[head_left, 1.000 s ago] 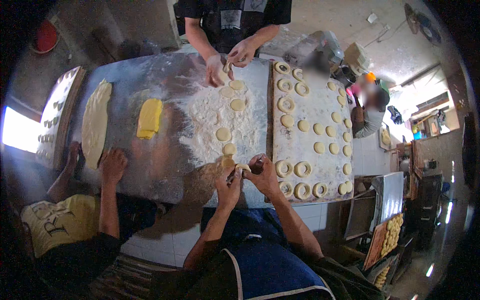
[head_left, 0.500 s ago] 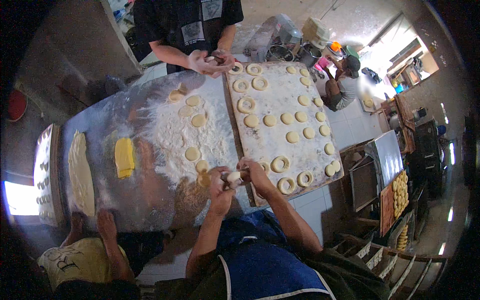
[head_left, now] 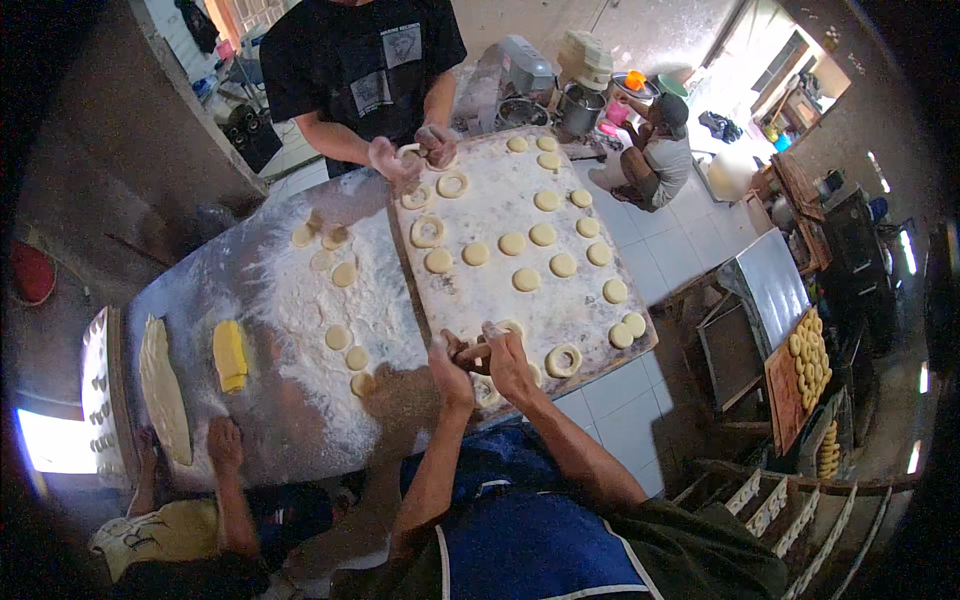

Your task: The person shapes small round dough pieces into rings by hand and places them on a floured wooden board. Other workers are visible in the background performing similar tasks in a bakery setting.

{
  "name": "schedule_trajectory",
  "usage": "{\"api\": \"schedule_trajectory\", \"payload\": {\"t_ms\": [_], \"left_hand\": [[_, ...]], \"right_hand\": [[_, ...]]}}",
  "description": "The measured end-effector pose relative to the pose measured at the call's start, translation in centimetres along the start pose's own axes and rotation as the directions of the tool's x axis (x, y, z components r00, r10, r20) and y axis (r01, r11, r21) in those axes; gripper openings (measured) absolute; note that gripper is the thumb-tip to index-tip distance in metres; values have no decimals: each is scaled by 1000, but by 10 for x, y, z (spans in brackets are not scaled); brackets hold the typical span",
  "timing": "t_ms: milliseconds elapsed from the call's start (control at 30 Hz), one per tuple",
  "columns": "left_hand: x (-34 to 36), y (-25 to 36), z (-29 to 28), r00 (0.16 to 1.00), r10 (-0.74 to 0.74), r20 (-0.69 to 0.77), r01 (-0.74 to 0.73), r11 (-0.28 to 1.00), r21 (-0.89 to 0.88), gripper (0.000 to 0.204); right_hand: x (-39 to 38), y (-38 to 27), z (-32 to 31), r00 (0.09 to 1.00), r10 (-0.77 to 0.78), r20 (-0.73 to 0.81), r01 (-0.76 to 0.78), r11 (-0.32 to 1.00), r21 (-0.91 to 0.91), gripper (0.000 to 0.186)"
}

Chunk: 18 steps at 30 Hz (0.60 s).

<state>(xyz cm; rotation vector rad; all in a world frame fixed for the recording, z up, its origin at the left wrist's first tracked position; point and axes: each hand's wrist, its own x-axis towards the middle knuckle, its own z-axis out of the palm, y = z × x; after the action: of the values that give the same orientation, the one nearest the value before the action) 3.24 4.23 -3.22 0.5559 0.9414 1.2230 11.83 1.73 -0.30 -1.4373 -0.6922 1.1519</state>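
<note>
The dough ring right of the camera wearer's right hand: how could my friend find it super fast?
Find the big floury board at the right end of the table. Look along its near edge, just right of the camera wearer's right hand. The dough ring there is in full view, its whole hole showing; the two dough discs farther right have none.

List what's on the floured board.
Dough discs and rings lie on the board. The wearer's left hand and right hand block part of its near side; anything beneath them is hidden.
</note>
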Motion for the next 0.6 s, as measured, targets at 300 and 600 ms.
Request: {"api": "schedule_trajectory", "payload": {"t_ms": [300, 600], "left_hand": [[-20, -73, 23, 965, -26, 259, -141, 784, 604, 39], [-15, -132, 17, 505, 507, 699, -806, -11, 591, 47]], "right_hand": [[-14, 0, -90, 993, -116, 29, 115, 855, -506, 69], [-17, -1, -138, 989, -150, 5, 142, 924, -355, 54]]}}
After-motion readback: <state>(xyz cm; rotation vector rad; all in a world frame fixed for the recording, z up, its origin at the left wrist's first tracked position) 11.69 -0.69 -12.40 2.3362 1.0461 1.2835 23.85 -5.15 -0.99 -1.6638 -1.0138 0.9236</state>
